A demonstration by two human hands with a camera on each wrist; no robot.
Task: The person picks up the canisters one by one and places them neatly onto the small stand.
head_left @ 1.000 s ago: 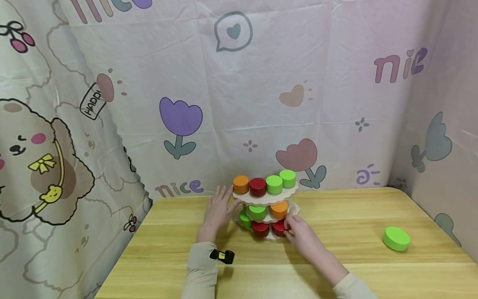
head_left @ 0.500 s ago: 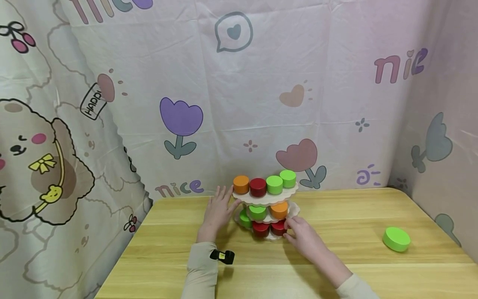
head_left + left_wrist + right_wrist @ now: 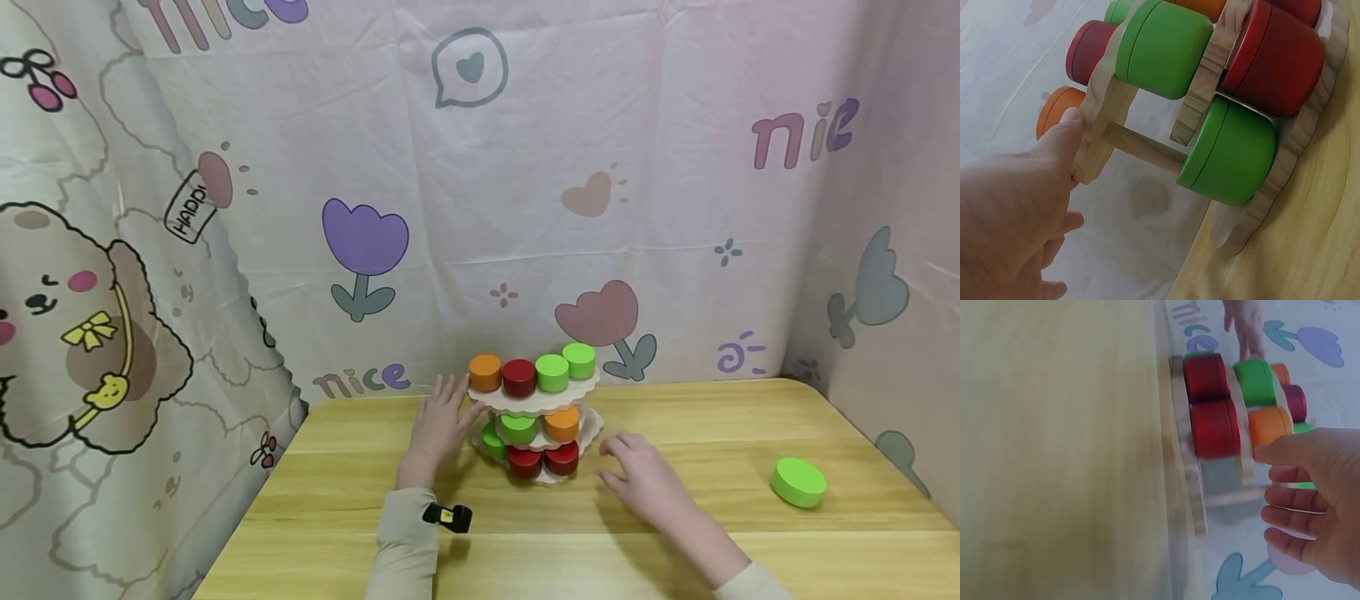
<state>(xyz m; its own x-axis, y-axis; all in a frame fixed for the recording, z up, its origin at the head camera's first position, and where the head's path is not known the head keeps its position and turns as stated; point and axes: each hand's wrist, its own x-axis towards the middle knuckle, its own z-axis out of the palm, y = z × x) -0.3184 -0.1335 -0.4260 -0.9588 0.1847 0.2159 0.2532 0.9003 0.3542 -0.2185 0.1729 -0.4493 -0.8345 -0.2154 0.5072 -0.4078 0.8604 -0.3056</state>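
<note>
A three-tier wooden stand (image 3: 534, 405) with scalloped tiers bears several coloured round blocks. On its top tier are an orange block (image 3: 485, 372), a dark red block (image 3: 519, 378) and two light green ones. Green and orange blocks show on the middle tier; two red blocks (image 3: 562, 457) and a green one (image 3: 1233, 153) are on the bottom tier. My left hand (image 3: 437, 427) holds the left edge of the top tier, the thumb (image 3: 1069, 125) against the wood. To the stand's right hovers my right hand (image 3: 647, 479), holding nothing, fingers loosely bent and apart from the blocks.
A single light green block (image 3: 798, 482) lies at the right of the wooden table (image 3: 540, 558). Close behind the stand hangs a printed cloth (image 3: 517, 208), which also covers both sides. A black band device (image 3: 447, 517) is worn on the left wrist.
My right hand has let go of the right-hand red block on the bottom tier and drawn back to the right. The left hand stays at the top tier.
</note>
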